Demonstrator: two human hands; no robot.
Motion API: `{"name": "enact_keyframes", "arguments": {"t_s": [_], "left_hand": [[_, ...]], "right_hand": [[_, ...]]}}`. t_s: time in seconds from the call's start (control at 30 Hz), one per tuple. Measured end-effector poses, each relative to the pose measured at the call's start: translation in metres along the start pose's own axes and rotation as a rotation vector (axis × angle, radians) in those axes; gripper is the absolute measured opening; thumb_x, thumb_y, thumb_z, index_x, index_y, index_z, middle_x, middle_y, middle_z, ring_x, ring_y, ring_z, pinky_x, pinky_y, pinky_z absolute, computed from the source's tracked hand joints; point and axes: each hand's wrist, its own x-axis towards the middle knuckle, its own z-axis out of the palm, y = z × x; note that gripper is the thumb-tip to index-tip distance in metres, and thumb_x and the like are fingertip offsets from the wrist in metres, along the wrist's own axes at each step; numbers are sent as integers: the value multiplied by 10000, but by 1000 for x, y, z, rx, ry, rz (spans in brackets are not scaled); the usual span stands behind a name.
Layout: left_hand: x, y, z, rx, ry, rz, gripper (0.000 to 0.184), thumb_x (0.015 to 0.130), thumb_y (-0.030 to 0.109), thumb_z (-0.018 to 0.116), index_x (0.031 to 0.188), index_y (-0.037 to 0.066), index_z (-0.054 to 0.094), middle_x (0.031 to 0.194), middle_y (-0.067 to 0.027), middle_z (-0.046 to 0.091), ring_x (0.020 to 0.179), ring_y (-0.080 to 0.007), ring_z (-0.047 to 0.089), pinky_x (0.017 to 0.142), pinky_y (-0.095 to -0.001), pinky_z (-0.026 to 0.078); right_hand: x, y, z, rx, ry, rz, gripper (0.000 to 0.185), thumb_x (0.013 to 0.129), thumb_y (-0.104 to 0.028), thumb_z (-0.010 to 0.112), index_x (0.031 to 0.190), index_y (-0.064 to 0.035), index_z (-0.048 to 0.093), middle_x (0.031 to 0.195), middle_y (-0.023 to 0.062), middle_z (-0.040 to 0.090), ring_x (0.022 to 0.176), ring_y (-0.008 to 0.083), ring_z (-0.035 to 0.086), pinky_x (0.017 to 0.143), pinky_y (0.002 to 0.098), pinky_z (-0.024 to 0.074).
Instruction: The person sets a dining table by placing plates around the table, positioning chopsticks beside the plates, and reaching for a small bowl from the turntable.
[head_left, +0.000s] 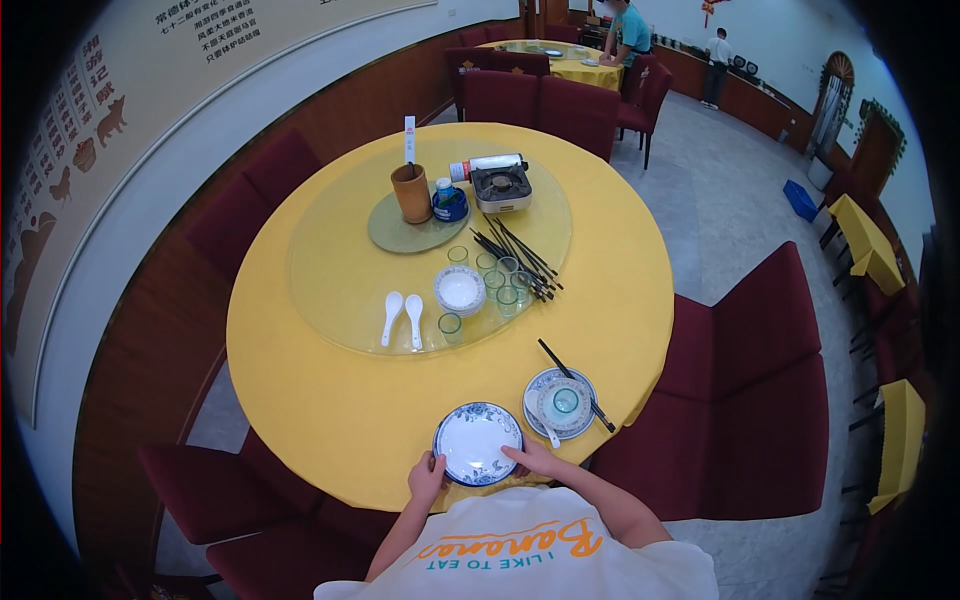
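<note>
Both my hands grip a white plate with a blue floral rim [478,444] at the near edge of the round table. My left hand [427,478] holds its left side, and my right hand [530,459] holds its lower right side. Whether it is one plate or a stack, I cannot tell. Just right of it stands a place setting: a small plate [580,429] under a bowl with a green-tinted glass [565,400] in it, a white spoon [543,420] and black chopsticks [577,386] beside the glass.
On the glass turntable [330,290] are white spoons [391,318], bowls [459,290], several glasses [507,299], loose chopsticks [515,255], a brown cup [411,194] and a portable gas stove [502,186]. Maroon chairs [765,390] surround the yellow tablecloth [340,420]. A person [628,40] leans over another table.
</note>
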Motion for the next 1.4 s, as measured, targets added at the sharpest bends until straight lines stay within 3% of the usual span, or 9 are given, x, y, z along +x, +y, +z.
{"name": "enact_keyframes", "arguments": {"t_s": [0.77, 0.87, 0.97, 1.4], "left_hand": [[0, -3, 1, 7, 4, 0, 380, 873, 404, 487, 858, 33, 564, 512, -46, 563, 418, -150, 566, 425, -285, 429], [0, -3, 1, 3, 5, -2, 380, 872, 406, 487, 863, 34, 565, 514, -46, 566, 419, -149, 568, 427, -283, 431], [-1, 0, 0, 16, 7, -3, 382, 873, 407, 486, 869, 34, 566, 516, -45, 568, 420, -148, 568, 428, -280, 431], [-2, 3, 0, 11, 16, 3, 386, 873, 406, 489, 876, 29, 569, 512, -45, 564, 415, -147, 563, 424, -280, 427]], "right_hand": [[0, 0, 0, 8, -6, 1, 678, 846, -472, 521, 1263, -5, 261, 827, 135, 593, 593, 168, 612, 513, 265, 517], [-3, -4, 1, 22, 11, 4, 764, 815, -497, 546, 1279, 42, 267, 874, 165, 582, 582, 183, 607, 502, 273, 517], [-1, 0, 1, 3, 11, 6, 673, 846, -472, 523, 1253, -2, 267, 802, 130, 597, 594, 169, 614, 516, 266, 518], [2, 5, 1, 6, 6, 7, 642, 851, -468, 521, 1237, -9, 293, 820, 127, 598, 593, 167, 616, 516, 261, 521]]}}
